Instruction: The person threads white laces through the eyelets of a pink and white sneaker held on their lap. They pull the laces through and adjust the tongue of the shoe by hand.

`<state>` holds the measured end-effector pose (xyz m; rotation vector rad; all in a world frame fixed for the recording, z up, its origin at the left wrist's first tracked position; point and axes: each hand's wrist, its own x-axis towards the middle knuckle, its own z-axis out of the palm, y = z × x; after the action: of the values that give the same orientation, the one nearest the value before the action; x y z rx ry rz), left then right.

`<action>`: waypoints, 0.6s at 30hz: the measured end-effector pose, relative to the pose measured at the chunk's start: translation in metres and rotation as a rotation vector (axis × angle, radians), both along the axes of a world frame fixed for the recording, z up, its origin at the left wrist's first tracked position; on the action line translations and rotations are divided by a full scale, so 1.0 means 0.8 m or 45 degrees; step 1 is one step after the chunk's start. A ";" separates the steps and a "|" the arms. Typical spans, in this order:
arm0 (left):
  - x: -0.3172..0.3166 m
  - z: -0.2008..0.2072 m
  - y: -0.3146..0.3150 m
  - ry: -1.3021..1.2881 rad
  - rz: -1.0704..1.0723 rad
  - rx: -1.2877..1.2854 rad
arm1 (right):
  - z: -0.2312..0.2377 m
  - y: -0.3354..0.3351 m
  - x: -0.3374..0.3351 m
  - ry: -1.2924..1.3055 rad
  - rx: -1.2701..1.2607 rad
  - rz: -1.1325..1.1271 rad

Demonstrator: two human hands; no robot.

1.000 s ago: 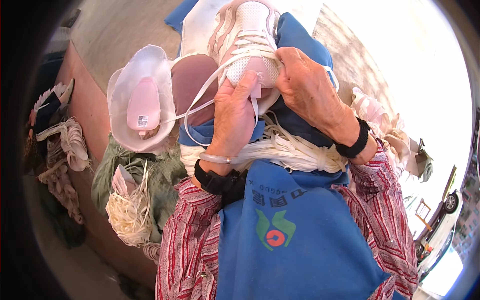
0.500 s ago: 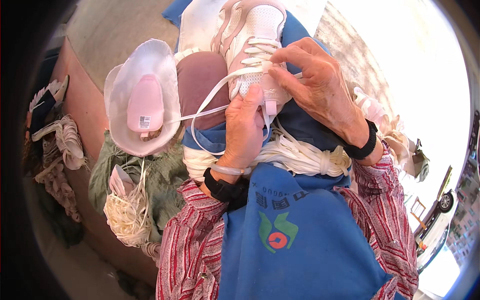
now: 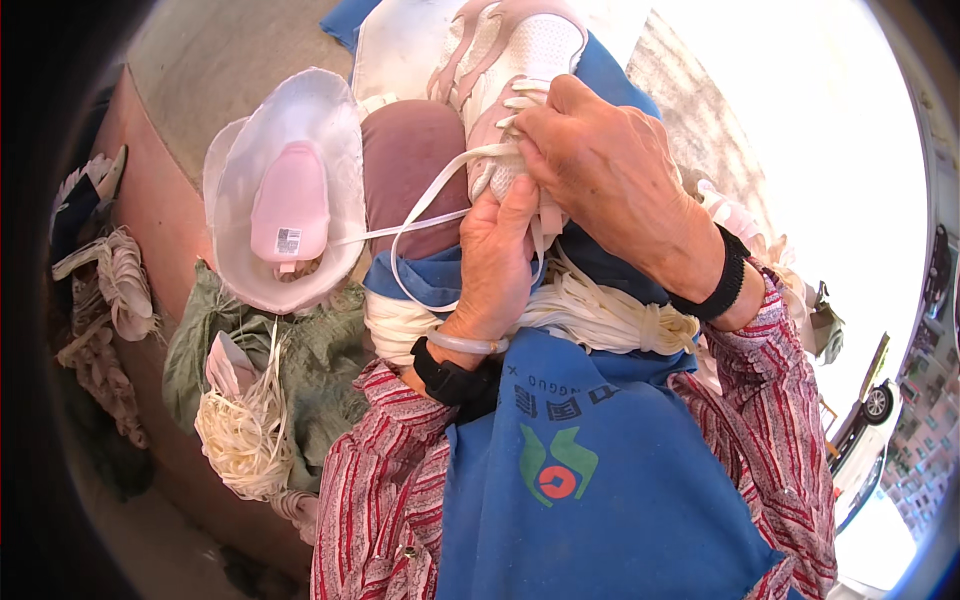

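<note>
A white and pink sneaker (image 3: 540, 48) lies over my lap, its toe pointing away from me and white laces crossing its front. My left hand (image 3: 497, 255) is closed on the tongue end, thumb on top. Bent over the same end, my right hand (image 3: 610, 170) has its fingertips pinched at the shoelace (image 3: 450, 176) by the eyelets; the hand hides part of the tongue. A loop of the lace hangs left of the shoe, past my left hand. A bundle of white laces (image 3: 590, 312) lies below both hands.
Left of my mauve-covered knee (image 3: 412, 160), a white shell-shaped piece (image 3: 232, 180) holds a pink tongue-shaped part (image 3: 290, 200). A tangle of cream laces (image 3: 245, 435) rests on green cloth (image 3: 335, 350). My blue apron (image 3: 610, 480) covers my front. A white vehicle (image 3: 870, 450) stands far right.
My right hand has moved slightly left and turned over the tongue, hiding more of it. The left hand has shifted slightly right and keeps its grip.
</note>
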<state>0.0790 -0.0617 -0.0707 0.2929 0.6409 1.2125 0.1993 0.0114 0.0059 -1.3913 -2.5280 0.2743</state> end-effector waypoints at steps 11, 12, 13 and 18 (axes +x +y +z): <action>-0.048 0.051 -0.022 0.623 -0.803 -0.091 | 0.010 0.041 0.017 0.475 -0.962 0.025; -0.060 0.064 -0.019 0.622 -0.799 -0.089 | 0.013 0.042 0.019 0.455 -1.014 0.074; -0.069 0.080 -0.014 0.797 -0.846 -0.049 | 0.013 0.039 0.023 0.453 -1.014 0.067; -0.081 0.070 0.013 1.170 -0.204 0.333 | 0.004 0.024 0.024 0.527 -0.880 0.100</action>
<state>0.0146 -0.0515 -0.0149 1.1358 1.2149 0.9670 0.2181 0.0303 0.0092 -1.2452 -2.2127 1.3948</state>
